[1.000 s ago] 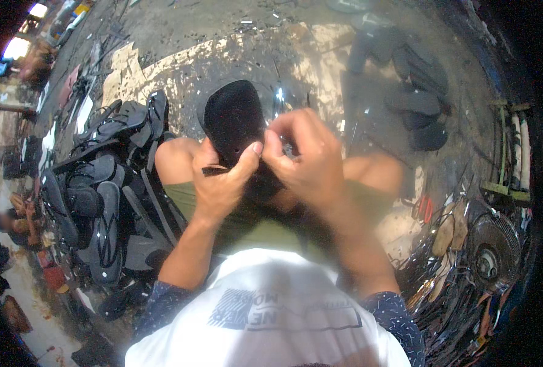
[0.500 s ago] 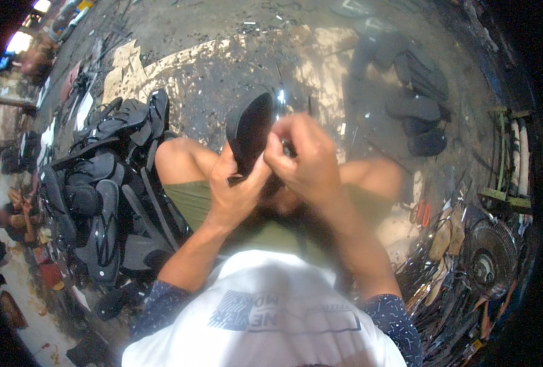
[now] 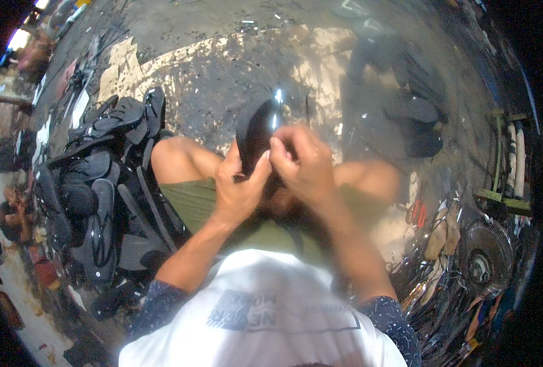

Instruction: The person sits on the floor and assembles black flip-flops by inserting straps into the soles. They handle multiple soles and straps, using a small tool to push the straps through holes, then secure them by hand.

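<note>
A black flip-flop sole (image 3: 256, 128) stands tilted on its edge in front of my lap, with my left hand (image 3: 238, 186) wrapped around its lower part, thumb across the near face. Close against its right side is my right hand (image 3: 305, 156), its fingers curled in a pinch. Whatever lies between those fingertips is too small or hidden to make out. Just beyond the fingers, a narrow shiny streak (image 3: 277, 101) glints beside the sole; its kind is unclear.
A heap of black flip-flops (image 3: 103, 208) lies to my left, and more dark soles (image 3: 421, 110) rest on the floor at far right. Orange-handled scissors (image 3: 416, 214), a round fan (image 3: 485, 257) and scattered strips are on the right. Another person (image 3: 18, 214) sits far left.
The sole has turned slightly and sits a little lower and further right. My right hand has shifted slightly down and left, still pinched beside it.
</note>
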A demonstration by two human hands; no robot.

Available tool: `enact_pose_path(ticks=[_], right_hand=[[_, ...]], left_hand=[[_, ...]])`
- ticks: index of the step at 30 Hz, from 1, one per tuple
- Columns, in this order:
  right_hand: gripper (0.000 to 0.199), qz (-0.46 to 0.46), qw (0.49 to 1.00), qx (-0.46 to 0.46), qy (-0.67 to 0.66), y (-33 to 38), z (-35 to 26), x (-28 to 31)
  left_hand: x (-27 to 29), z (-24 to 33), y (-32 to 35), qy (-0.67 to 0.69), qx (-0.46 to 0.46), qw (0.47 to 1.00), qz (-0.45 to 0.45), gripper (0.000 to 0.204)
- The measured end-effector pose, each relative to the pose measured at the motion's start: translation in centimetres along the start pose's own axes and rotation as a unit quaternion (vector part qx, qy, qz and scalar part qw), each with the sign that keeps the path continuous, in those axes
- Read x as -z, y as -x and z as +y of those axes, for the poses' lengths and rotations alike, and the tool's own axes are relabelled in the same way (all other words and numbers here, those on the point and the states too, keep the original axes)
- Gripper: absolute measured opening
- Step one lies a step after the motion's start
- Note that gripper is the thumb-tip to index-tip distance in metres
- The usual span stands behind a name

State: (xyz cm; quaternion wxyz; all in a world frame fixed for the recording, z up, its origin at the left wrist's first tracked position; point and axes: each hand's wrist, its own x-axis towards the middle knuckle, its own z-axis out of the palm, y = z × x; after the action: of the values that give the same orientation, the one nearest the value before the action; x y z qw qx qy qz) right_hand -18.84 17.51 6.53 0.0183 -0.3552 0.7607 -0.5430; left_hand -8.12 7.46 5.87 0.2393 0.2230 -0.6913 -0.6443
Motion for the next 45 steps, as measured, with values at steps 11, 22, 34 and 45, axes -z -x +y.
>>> enact_pose_path(ticks=[11,22,34,45], right_hand=[[0.011,-0.027,0.999,0.034,0.022,-0.7,0.8,0.3],[0.013,-0.003,1.000,-0.024,0.016,1.0,0.9,0.4],[0.019,-0.146,0.987,0.046,-0.055,0.6,-0.3,0.7],[0.015,-0.085,0.974,-0.182,-0.103,1.4,-0.3,1.3]], left_hand=[[0.0,-1.0,-0.2,-0.084,-0.055,0.995,0.007,0.039],[-0.7,-1.7,0.4,0.001,-0.008,1.000,-0.022,0.037],[0.3,-1.4,-1.6,-0.053,-0.043,0.993,-0.101,0.113],[1.7,1.7,-0.6,0.024,0.143,0.981,-0.132,0.042]])
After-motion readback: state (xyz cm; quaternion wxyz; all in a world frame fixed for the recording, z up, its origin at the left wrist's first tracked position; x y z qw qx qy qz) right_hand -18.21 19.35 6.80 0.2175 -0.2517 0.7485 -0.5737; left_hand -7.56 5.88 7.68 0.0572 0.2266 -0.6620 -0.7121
